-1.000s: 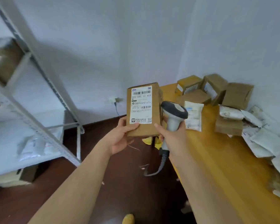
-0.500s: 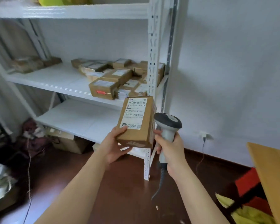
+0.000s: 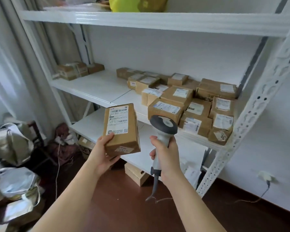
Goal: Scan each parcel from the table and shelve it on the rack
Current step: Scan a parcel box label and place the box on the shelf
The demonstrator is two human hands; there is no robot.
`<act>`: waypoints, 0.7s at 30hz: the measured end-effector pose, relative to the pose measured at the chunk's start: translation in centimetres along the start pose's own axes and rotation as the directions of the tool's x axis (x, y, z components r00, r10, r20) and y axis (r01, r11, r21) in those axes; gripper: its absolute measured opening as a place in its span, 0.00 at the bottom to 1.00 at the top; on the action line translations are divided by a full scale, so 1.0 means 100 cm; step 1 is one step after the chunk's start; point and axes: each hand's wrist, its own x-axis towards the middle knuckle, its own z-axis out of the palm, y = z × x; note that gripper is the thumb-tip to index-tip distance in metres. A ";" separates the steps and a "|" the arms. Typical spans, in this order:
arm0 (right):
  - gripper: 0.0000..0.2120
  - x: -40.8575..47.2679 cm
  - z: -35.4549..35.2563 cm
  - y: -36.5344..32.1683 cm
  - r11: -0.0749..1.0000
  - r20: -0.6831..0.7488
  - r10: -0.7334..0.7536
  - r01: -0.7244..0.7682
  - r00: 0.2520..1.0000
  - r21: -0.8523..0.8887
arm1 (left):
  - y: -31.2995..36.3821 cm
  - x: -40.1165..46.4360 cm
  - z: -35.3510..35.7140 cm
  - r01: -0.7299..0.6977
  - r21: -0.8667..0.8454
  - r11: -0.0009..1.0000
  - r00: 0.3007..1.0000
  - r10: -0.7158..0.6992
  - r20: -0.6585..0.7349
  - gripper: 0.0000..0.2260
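Left hand [image 3: 105, 152] grips cardboard parcel [image 3: 121, 129] from below, thumb on its label, held in air before the white rack [image 3: 251, 113]. Right hand [image 3: 166, 153] wrapped round handle of grey barcode scanner [image 3: 162, 131]. Boxes [image 3: 187, 101] crowd right end of middle shelf

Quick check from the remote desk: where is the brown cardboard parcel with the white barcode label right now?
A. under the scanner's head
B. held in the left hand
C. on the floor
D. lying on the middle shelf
B: the left hand grips the brown cardboard parcel with the white barcode label in front of the white metal rack, off every shelf.
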 end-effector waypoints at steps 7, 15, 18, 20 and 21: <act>0.09 0.107 0.073 0.012 1.000 0.027 0.012 -0.012 1.000 -0.005 | 0.050 0.101 0.005 0.021 0.034 0.999 0.998 -0.019 -0.057 0.20; 0.07 0.241 0.125 0.007 1.000 -0.072 0.025 -0.025 0.997 0.002 | 0.135 0.224 0.027 0.079 0.254 0.964 0.994 -0.058 -0.087 0.14; 0.07 0.271 0.141 0.005 1.000 -0.110 0.014 -0.017 0.994 -0.026 | 0.159 0.263 0.022 0.086 0.336 0.938 0.995 -0.066 -0.070 0.12; 0.09 0.291 0.150 0.006 0.998 -0.136 -0.006 -0.002 0.991 -0.058 | 0.176 0.290 0.019 0.083 0.342 0.936 0.997 -0.075 -0.036 0.11; 0.09 0.301 0.154 0.007 0.998 -0.158 -0.017 0.007 0.987 -0.069 | 0.184 0.304 0.019 0.080 0.344 0.936 0.997 -0.074 -0.032 0.10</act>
